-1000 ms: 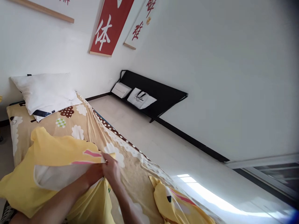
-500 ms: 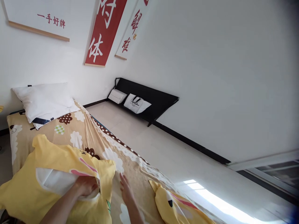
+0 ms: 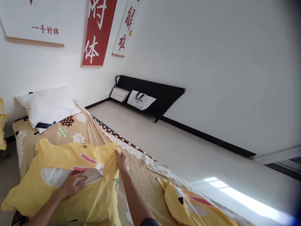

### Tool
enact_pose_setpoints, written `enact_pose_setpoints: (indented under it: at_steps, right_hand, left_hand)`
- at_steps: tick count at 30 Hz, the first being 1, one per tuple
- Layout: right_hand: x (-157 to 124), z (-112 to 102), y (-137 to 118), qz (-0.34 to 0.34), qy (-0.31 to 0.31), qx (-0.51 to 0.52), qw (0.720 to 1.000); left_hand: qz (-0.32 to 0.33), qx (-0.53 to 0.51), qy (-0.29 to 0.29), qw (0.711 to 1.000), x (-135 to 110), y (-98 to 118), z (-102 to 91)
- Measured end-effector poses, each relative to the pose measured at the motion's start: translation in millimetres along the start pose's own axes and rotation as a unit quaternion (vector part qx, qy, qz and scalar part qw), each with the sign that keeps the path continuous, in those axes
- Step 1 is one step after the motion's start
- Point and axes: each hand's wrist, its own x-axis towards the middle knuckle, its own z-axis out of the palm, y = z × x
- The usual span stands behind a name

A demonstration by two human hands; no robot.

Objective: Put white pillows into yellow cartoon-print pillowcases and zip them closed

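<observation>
A pillow in a yellow pillowcase with a pink rabbit print lies on the bed in front of me. Its opening gapes and shows the white pillow inside. My left hand lies on that white part at the opening, fingers spread flat. My right hand pinches the far right corner of the yellow pillowcase, fingers closed on the cloth.
The bed carries a tan sheet with flower prints, a bare white pillow at its head and a second yellow pillowcase near its right edge. A black frame with white bags leans against the right wall. Banners hang above.
My right hand left the bed sheet and took hold of the pillowcase's far right corner. My left hand slid out of the opening and now rests flat on the white pillow.
</observation>
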Motion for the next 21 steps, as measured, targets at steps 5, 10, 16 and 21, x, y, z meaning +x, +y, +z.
enact_pose_setpoints:
  at_steps: [5, 10, 16, 21]
  right_hand:
    - [-58, -11, -8, -0.039, -0.087, -0.012, 0.995]
    - [-173, -27, -19, -0.193, -0.402, -0.058, 0.893]
    - [-227, -46, -13, -0.179, -0.468, -0.172, 0.848]
    - [-243, -79, -7, -0.182, -0.449, -0.212, 0.848]
  left_hand:
    - [0.004, 0.053, -0.016, 0.998, -1, 30, 11.3]
    - [0.027, 0.090, -0.133, 0.987, -12, 56, 4.6]
    - [0.056, 0.114, -0.236, 0.963, 13, 73, 23.3]
    - [0.074, 0.110, -0.266, 0.955, 37, 79, 86.5]
